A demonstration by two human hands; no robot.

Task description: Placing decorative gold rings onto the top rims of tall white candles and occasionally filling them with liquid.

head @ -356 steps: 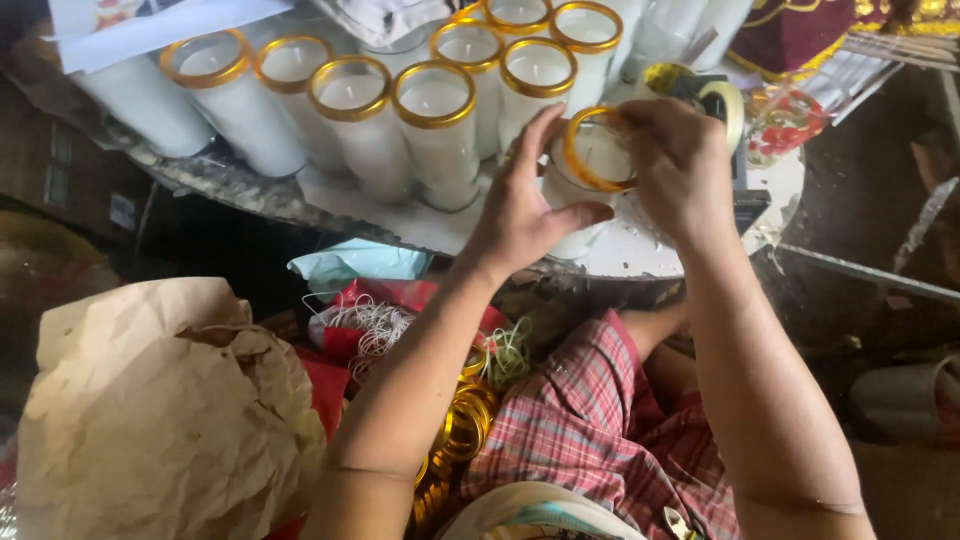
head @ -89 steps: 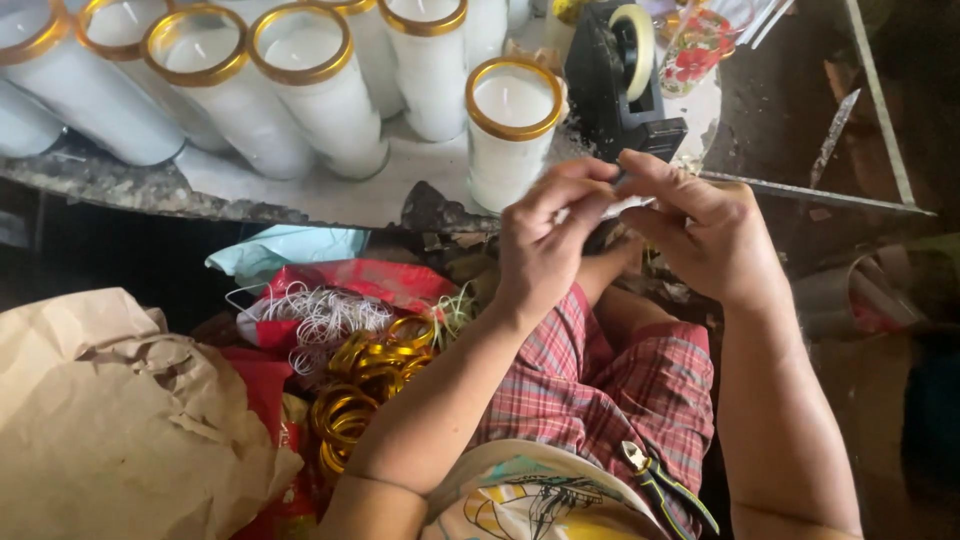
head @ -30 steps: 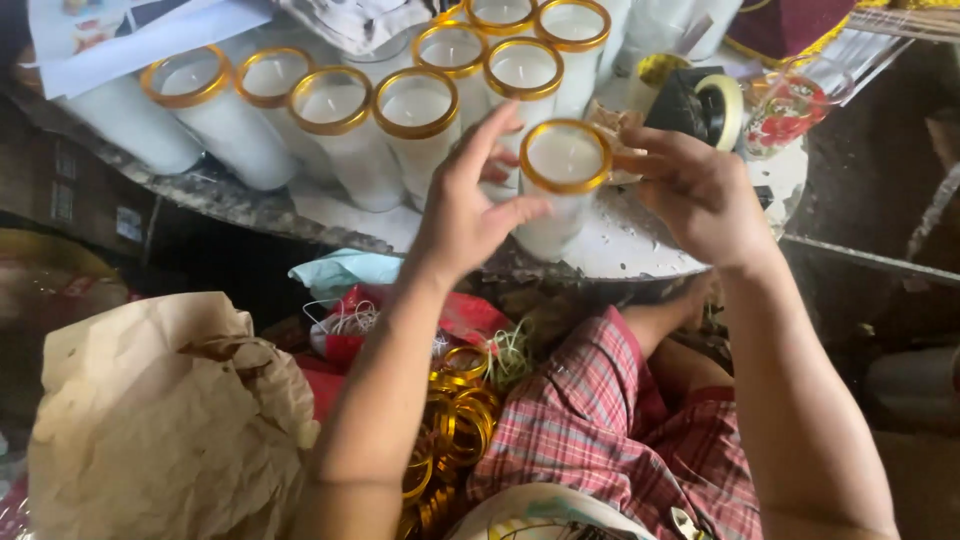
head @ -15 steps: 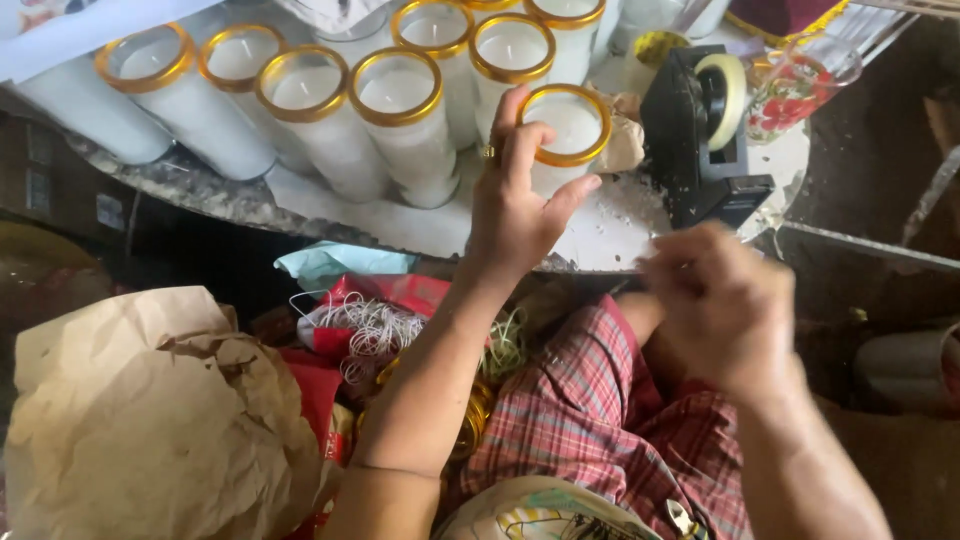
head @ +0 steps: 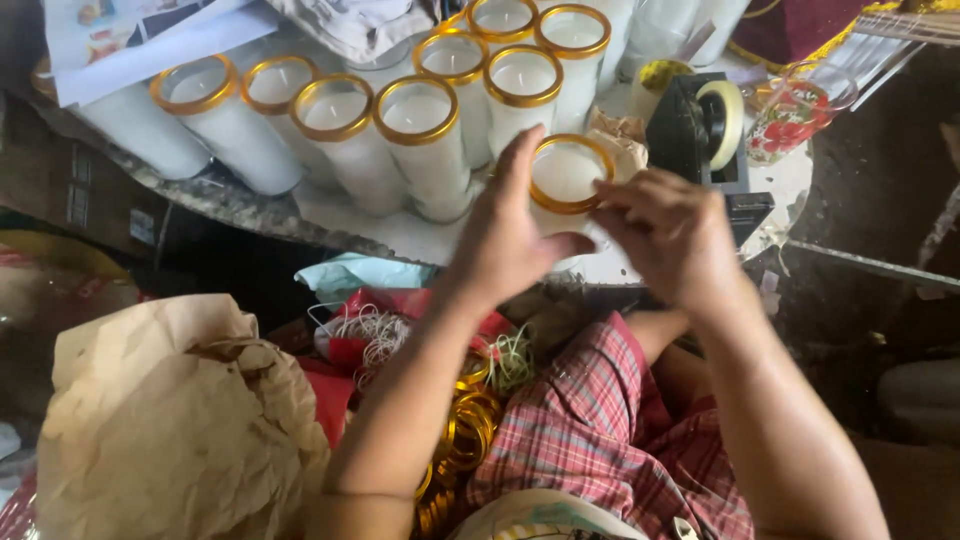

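Observation:
A tall white candle in a glass with a gold band round its rim [head: 566, 175] stands at the near edge of the table [head: 340, 222]. My left hand [head: 510, 240] rests against its left side, fingers spread upward. My right hand [head: 672, 232] is at its right side, fingertips pinching at the gold rim. Behind it stand several more gold-rimmed candles [head: 415, 135] in rows. A black tape dispenser [head: 708, 135] with a roll of pale tape sits just right of my right hand.
A crumpled brown paper bag [head: 165, 420] lies at lower left. Loose gold rings [head: 462, 435] and pale string [head: 365, 330] on a red bag sit by my checked-cloth lap. A floral glass [head: 795, 115] stands at the right; papers [head: 130, 30] lie at the back left.
My right hand has come back up from my lap to the candle's rim. My left hand has stayed against the candle.

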